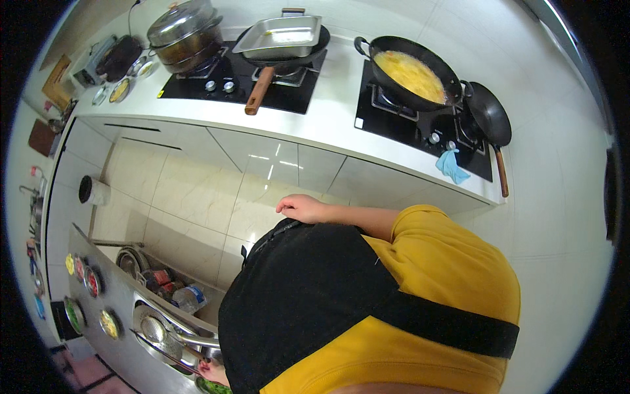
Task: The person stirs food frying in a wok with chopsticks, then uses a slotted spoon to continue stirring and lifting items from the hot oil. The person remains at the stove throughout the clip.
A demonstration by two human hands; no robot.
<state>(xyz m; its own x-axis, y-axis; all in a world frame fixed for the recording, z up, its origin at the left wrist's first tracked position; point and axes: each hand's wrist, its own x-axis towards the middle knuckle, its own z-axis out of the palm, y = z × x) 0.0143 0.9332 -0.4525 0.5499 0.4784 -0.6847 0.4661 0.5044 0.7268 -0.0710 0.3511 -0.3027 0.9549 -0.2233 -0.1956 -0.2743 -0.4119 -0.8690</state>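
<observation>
My right hand hangs over the edge of the black apron, holding nothing, fingers loosely bent and a little apart. Low in the view, my left hand is at the steel counter, partly hidden by the apron. Its fingers meet the wooden handle of a skimmer and the end of long dark chopsticks; which it grips is unclear. The skimmer lies over a steel container. Chopped greens are beside this hand. On the stove, a black wok holds bubbling yellow oil.
A second wok and a blue cloth lie by the right hob. A steel tray sits on a pan, whose handle overhangs the white counter; a lidded pot stands left. Bottles are beneath the steel counter.
</observation>
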